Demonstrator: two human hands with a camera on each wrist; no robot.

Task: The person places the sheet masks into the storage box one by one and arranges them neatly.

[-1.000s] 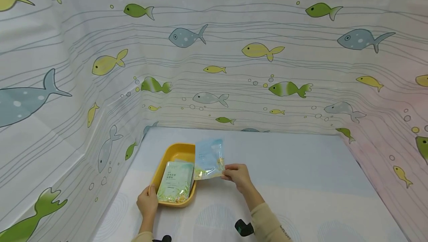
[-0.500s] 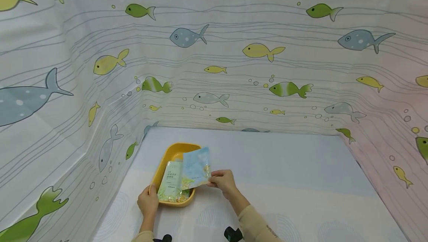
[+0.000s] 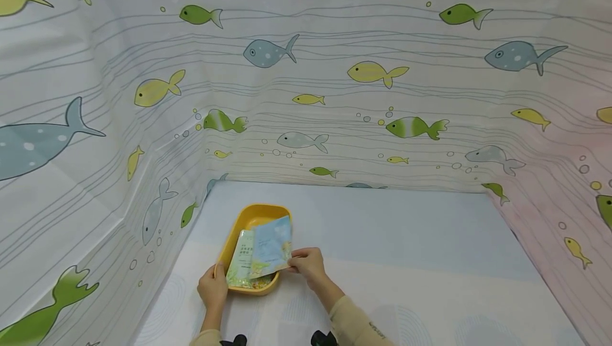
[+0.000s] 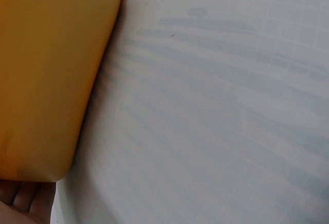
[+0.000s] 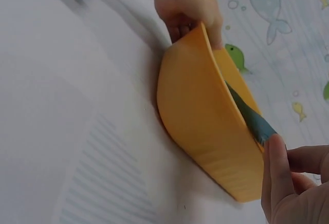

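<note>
A yellow plastic basin (image 3: 260, 209) stands on the table, seen from outside in both wrist views. My left hand (image 3: 212, 288) grips its near left rim, thumb at the edge. A pale green packet with printed lettering (image 3: 240, 263) lies inside the basin. With thumb and fingers, my right hand (image 3: 309, 268) pinches the lower right corner of a glossy light-blue packet (image 3: 271, 247). That packet slants over the basin and covers much of the green one. In the right wrist view the blue packet (image 5: 253, 118) dips past the rim; its lower part is hidden.
White table covering (image 3: 406, 239) with faint printed patterns runs to the right of the basin. Fish-printed sheeting (image 3: 344, 112) hangs behind and at the sides. A dark object (image 3: 324, 338) sits by the right forearm, another (image 3: 236, 340) by the left.
My right hand has moved left and toward me, carrying the blue packet from beside the basin's right rim to over the green packet. The left hand and basin stay put.
</note>
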